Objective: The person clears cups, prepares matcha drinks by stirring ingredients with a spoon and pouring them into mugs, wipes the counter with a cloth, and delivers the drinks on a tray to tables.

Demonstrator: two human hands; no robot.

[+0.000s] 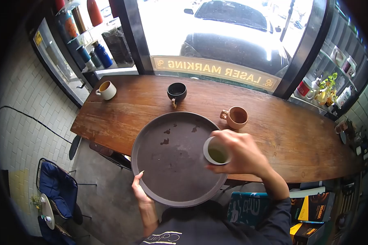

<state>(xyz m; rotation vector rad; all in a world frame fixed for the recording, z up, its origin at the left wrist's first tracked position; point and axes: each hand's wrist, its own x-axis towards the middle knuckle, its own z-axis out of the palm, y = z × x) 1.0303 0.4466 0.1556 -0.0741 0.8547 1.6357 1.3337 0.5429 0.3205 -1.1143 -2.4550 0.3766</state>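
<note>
A large round dark tray (171, 163) spans the near edge of the wooden table, its front part reaching toward my body. My left hand (141, 192) grips the tray's lower left rim, thumb on top. My right hand (247, 153) is closed around a white cup (217, 150), green inside, over the tray's right side; whether the green is liquid I cannot tell, nor whether the cup touches the tray. Several wet-looking patches mark the tray. Beyond it stand a black cup (177, 92), a brown mug (236, 118) and, far left, a white mug (106, 90) with a yellowish inside.
The wooden table (298, 139) runs along a window with a car outside. Shelves with bottles (102, 55) stand left, shelves with mugs (304, 87) right. A blue-cushioned chair (58, 183) is at lower left, boxes (315, 206) at lower right.
</note>
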